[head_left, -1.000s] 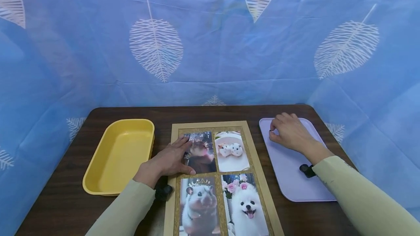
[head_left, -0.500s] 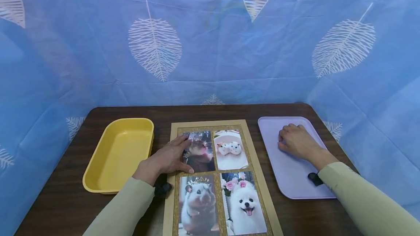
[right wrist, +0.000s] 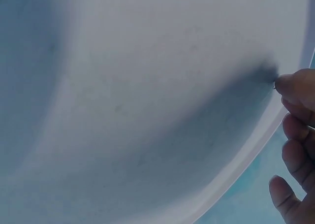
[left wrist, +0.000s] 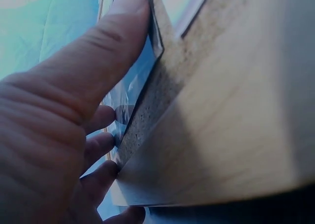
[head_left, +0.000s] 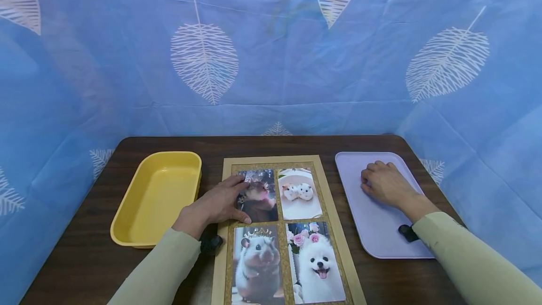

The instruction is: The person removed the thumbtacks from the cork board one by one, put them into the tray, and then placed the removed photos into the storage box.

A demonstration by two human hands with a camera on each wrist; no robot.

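Our left hand (head_left: 216,204) lies spread on a lower-centre photo (head_left: 261,199), likely light, bendable, best edge-held; whether our right hand (head_left: 385,183) pinches anything, we can't tell.

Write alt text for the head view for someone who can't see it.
A person's left hand rests on the upper-left photo of four on a framed corkboard; the lower-right photo shows a white dog. The right hand is over a lavender tray to the right, and a yellow bin stands to the left, both on a dark table.
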